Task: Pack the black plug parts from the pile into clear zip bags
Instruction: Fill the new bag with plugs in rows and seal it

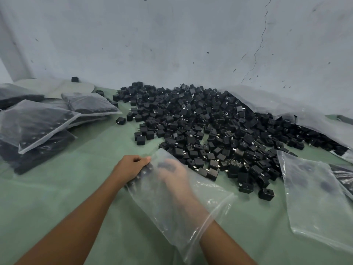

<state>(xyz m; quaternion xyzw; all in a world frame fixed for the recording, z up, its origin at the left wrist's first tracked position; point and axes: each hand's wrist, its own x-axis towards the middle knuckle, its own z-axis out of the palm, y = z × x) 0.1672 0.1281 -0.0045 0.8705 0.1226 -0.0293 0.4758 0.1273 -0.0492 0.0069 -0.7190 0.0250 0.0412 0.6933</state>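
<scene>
Item, lower centre: clear zip bag [150, 203] — my left hand [131, 167] pinches its far corner, fingers curled, presumably steadying it for loading. Right hand [175, 173] inside, blurred; grip I cannot tell. Pile of black plug parts [210, 121] just beyond, centre-right — within reach.

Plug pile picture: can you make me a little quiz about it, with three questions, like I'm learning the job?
1. True or false: the right hand is inside the clear zip bag.
2. Where do the filled bags lie from the pile of black plug parts? A: to its left. B: to its right. C: on top of it.
3. Fill in: the table cover is coloured ____.

Key: 1 true; 2 A; 3 green.
</scene>
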